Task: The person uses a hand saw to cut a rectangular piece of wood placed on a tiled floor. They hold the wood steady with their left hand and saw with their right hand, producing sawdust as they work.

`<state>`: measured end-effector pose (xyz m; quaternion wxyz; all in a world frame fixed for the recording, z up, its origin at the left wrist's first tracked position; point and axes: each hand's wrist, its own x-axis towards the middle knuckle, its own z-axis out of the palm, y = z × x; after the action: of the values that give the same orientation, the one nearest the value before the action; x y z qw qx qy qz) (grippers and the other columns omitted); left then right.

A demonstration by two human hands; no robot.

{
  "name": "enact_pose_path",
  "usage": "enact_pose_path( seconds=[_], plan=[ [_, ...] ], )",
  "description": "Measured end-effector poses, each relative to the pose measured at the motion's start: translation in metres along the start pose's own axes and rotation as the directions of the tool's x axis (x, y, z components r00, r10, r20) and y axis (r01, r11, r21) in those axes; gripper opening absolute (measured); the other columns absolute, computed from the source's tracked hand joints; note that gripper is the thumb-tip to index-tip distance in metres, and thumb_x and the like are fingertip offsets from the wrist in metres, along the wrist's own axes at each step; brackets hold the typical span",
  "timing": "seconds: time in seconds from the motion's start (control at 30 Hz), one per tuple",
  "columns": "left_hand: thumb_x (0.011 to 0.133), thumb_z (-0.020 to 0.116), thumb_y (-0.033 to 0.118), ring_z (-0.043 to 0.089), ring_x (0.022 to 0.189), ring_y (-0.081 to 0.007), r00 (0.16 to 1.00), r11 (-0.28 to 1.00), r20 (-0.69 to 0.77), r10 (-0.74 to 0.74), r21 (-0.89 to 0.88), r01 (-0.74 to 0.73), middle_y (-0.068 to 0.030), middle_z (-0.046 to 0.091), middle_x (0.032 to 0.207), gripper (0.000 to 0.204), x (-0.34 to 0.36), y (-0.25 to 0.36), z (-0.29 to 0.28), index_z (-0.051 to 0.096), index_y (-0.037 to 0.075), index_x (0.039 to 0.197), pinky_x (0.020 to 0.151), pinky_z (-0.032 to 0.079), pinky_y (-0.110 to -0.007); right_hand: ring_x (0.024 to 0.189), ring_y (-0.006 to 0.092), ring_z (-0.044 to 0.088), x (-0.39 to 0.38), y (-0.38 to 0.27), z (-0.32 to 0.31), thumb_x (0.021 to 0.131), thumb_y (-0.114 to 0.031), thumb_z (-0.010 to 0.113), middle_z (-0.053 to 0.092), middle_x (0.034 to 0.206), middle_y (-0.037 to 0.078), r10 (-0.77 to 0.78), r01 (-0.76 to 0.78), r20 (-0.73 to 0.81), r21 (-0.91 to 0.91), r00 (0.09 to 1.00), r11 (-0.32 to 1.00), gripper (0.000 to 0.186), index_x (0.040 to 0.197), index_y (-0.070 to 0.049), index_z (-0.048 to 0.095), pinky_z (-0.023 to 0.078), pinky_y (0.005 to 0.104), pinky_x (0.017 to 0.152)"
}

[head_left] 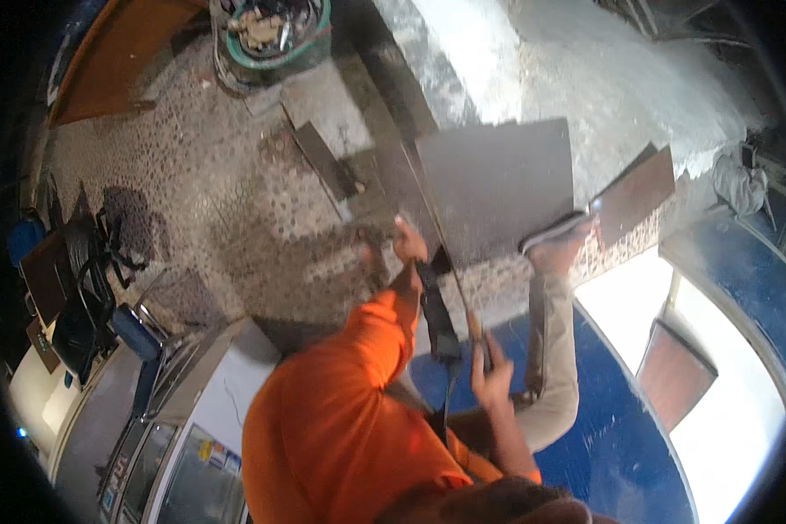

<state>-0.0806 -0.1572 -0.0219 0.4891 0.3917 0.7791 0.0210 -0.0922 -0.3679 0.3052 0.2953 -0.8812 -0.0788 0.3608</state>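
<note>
My right hand [489,375] is closed on the wooden handle [474,326] of a long, thin tool whose shaft [447,258] reaches up along the left side of a large grey-brown board [498,183]. My left hand [408,237], slightly blurred, is left of the shaft beside the board, a finger stretched out and nothing visible in it. A long black item [437,319], too unclear to name, lies along my left forearm. My sandalled foot [557,240] rests at the board's lower right, next to a smaller brown board [633,196].
A green tub [279,61] of odds and ends stands at the top on the pebbled floor [175,122]. Narrow board offcuts [323,162] lie left of the large board. A dark chair [83,323] and a metal cabinet [196,410] are at the left, blue flooring [603,437] at lower right.
</note>
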Motion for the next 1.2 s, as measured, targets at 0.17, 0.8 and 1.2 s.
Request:
enact_pose_path(
  seconds=[0.17,0.8,1.2],
  plan=[
    [0.092,0.032,0.087,0.054,0.057,-0.0312,0.997,0.991,-0.043,-0.068,0.110,0.073,-0.0156,0.054,0.053,0.104,-0.028,-0.009,0.004,0.060,-0.008,0.058,0.063,0.044,-0.051,0.093,0.0163,0.068,-0.081,-0.020,-0.034,0.100,-0.019,0.062,0.074,0.105,0.022,0.142,-0.141,-0.054,0.007,0.988,0.990,0.049,0.138,0.011,0.056,0.054,0.0313,0.087],
    [0.096,0.028,0.081,0.070,0.098,-0.0480,0.974,0.976,-0.217,-0.071,0.185,0.112,-0.0304,0.073,0.096,0.101,0.121,0.082,-0.085,0.076,-0.008,0.096,0.089,0.052,-0.055,0.105,0.0244,0.069,0.011,-0.008,0.022,0.099,-0.024,0.065,0.073,0.114,0.024,0.143,-0.151,0.051,0.232,0.988,0.961,0.047,0.132,0.010,0.062,0.053,0.0372,0.093],
    [0.094,0.050,0.072,0.049,0.139,-0.0424,0.924,0.912,0.136,0.356,0.162,-0.376,-0.0306,0.053,0.146,0.097,0.060,0.098,-0.036,0.041,-0.005,0.152,0.113,0.041,-0.047,0.117,0.0297,0.067,0.001,-0.027,0.040,0.098,-0.023,0.066,0.070,0.121,0.028,0.042,-0.040,-0.005,0.200,0.999,0.979,0.048,0.132,0.011,0.061,0.050,0.0382,0.101]
  ],
)
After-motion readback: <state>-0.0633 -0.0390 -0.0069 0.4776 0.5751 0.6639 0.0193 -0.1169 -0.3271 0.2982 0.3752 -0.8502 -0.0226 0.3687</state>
